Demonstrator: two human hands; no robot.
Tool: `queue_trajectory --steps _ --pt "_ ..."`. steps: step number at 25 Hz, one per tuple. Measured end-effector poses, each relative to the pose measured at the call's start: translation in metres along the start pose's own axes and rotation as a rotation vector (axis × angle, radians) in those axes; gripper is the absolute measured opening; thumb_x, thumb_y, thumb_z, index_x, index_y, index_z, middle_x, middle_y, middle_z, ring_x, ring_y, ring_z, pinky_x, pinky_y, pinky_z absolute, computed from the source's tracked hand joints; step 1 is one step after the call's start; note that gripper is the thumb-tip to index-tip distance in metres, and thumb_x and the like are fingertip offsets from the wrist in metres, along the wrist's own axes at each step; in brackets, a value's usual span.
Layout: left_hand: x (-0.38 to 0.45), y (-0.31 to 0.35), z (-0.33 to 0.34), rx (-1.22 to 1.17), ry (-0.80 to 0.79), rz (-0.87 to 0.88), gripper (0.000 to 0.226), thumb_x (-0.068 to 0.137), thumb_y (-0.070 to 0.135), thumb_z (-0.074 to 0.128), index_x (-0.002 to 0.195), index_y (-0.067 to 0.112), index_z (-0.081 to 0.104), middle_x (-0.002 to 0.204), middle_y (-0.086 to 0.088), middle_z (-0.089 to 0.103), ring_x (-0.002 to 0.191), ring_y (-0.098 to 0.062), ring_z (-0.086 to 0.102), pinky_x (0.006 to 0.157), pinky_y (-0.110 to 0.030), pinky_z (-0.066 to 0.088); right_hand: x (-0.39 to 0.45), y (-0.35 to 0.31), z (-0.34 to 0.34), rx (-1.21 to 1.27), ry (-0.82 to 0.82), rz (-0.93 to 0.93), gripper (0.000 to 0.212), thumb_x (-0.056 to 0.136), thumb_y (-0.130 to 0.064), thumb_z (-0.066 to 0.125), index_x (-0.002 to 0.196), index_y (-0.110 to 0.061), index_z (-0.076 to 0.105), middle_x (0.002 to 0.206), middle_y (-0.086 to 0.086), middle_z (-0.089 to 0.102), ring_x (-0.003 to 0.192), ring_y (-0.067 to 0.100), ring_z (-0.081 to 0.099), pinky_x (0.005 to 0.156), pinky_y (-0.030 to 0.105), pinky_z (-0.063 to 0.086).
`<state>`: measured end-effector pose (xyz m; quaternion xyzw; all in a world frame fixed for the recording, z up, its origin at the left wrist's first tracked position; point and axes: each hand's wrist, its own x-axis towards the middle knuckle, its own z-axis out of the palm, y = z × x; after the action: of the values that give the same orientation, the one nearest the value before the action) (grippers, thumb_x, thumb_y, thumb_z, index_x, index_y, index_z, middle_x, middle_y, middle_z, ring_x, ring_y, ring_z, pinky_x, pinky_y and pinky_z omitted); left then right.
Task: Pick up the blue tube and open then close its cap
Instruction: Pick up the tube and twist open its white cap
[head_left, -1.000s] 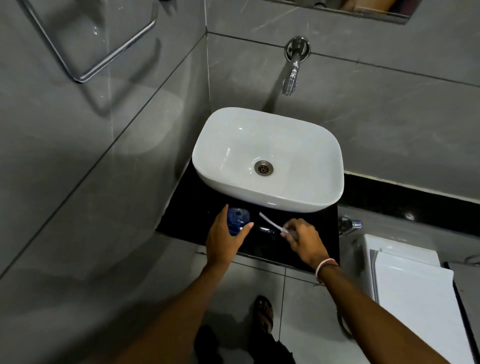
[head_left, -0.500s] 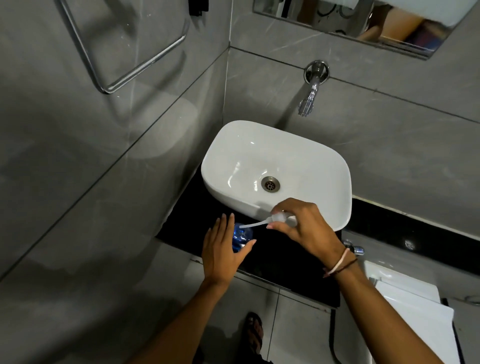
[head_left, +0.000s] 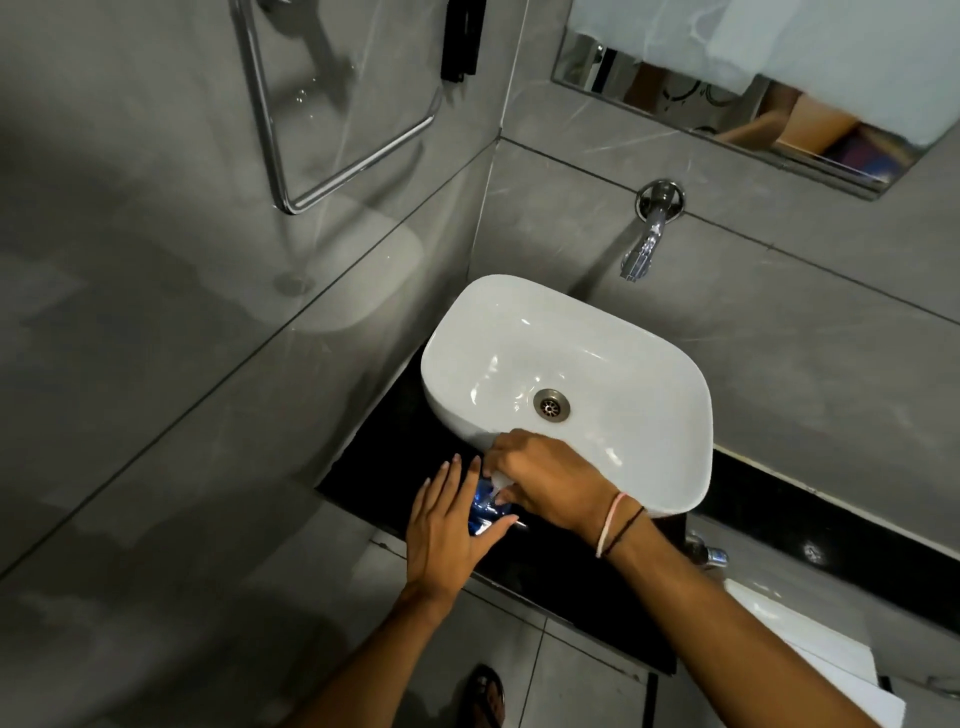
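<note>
A blue translucent container (head_left: 482, 508) stands on the black counter (head_left: 374, 467) in front of the white basin (head_left: 649, 374). My left hand (head_left: 449, 530) cups it from the left, with straight fingers on its far side and the thumb against its near side. My right hand (head_left: 550, 483) hovers directly over its top, fingers closed on a thin white item (head_left: 500, 478), of which only a short white end shows. The hands hide most of the container. No cap is visible.
A chrome tap (head_left: 647, 244) juts from the grey tiled wall above the basin. A chrome towel rail (head_left: 332, 176) hangs on the left wall, and a mirror (head_left: 727, 109) at top right. A small chrome valve (head_left: 709, 553) and a white toilet lid (head_left: 810, 660) sit at the right.
My right hand lifted the thin white item off the counter and carried it left, down over the blue container. My left hand stayed around the container. The camera tilted upward.
</note>
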<state>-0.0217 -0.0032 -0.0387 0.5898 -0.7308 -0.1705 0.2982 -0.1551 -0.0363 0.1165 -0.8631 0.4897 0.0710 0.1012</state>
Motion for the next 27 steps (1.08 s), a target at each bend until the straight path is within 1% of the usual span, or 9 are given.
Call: queue_trajectory --steps 5,9,12,14,17,21,22,25,27 --pt "0.0 -0.002 -0.001 0.037 -0.02 0.01 0.088 0.078 0.076 0.046 0.139 0.012 0.052 0.142 -0.016 0.056 0.131 -0.03 0.052 0.107 -0.05 0.045 0.0 0.006 0.029 0.192 0.074 0.098 0.043 0.081 -0.007 0.07 0.122 -0.02 0.063 0.124 0.001 0.068 0.109 0.025 0.065 0.079 0.036 0.056" --pt "0.001 -0.002 -0.001 0.052 -0.033 0.002 0.089 0.077 0.077 0.05 0.142 0.016 0.049 0.143 -0.014 0.055 0.132 -0.029 0.051 0.107 -0.047 0.043 -0.006 0.019 0.041 0.38 0.117 0.145 0.025 0.084 -0.004 0.07 0.105 -0.017 0.073 0.109 0.001 0.077 0.1 0.023 0.072 0.086 0.037 0.058" --pt "0.001 -0.002 0.0 0.05 -0.027 0.002 0.089 0.077 0.078 0.05 0.142 0.016 0.049 0.143 -0.014 0.055 0.133 -0.028 0.05 0.108 -0.047 0.042 -0.006 0.025 0.051 0.499 0.166 0.23 0.012 0.086 -0.018 0.077 0.097 -0.014 0.073 0.095 0.003 0.078 0.089 0.02 0.073 0.083 0.038 0.059" --pt "0.0 -0.004 0.002 0.043 -0.022 0.009 0.089 0.076 0.074 0.058 0.142 0.016 0.049 0.143 -0.014 0.055 0.132 -0.029 0.051 0.107 -0.047 0.043 -0.008 0.027 0.058 0.584 0.179 0.307 0.025 0.08 -0.026 0.084 0.098 -0.016 0.071 0.096 0.001 0.075 0.09 0.018 0.071 0.084 0.038 0.06" --pt "0.0 -0.004 0.003 0.052 -0.029 0.018 0.089 0.073 0.069 0.067 0.142 0.015 0.049 0.143 -0.014 0.054 0.132 -0.03 0.051 0.106 -0.05 0.046 -0.012 0.022 0.067 0.758 0.222 0.278 0.05 0.076 -0.021 0.09 0.121 -0.017 0.071 0.123 -0.001 0.069 0.113 0.012 0.065 0.101 0.026 0.054" --pt "0.001 -0.004 0.0 0.093 -0.033 0.044 0.086 0.076 0.069 0.062 0.14 0.013 0.051 0.143 -0.014 0.055 0.132 -0.03 0.051 0.105 -0.052 0.047 -0.014 0.022 0.074 0.832 0.356 0.369 0.032 0.067 -0.021 0.096 0.085 -0.008 0.073 0.103 0.006 0.076 0.099 0.017 0.072 0.091 0.031 0.059" --pt "0.001 -0.004 -0.001 0.112 -0.032 0.062 0.083 0.079 0.069 0.056 0.14 0.013 0.052 0.142 -0.014 0.056 0.132 -0.03 0.051 0.104 -0.052 0.047 -0.015 0.022 0.075 0.829 0.359 0.39 0.036 0.064 -0.024 0.097 0.086 -0.01 0.072 0.099 0.004 0.076 0.096 0.016 0.072 0.088 0.029 0.059" --pt "0.003 -0.002 -0.003 0.144 -0.032 0.086 0.082 0.081 0.07 0.044 0.138 0.012 0.054 0.141 -0.013 0.057 0.131 -0.03 0.053 0.104 -0.053 0.047 -0.019 0.021 0.078 0.929 0.342 0.358 0.054 0.071 -0.016 0.093 0.121 -0.016 0.071 0.114 0.0 0.074 0.107 0.011 0.069 0.098 0.024 0.057" --pt "0.002 -0.002 -0.003 0.126 -0.027 0.076 0.082 0.079 0.07 0.05 0.139 0.013 0.053 0.141 -0.012 0.057 0.131 -0.03 0.052 0.106 -0.052 0.046 -0.016 0.02 0.082 0.957 0.362 0.363 0.037 0.074 -0.008 0.09 0.109 -0.009 0.077 0.115 0.002 0.076 0.109 0.011 0.071 0.101 0.031 0.058"
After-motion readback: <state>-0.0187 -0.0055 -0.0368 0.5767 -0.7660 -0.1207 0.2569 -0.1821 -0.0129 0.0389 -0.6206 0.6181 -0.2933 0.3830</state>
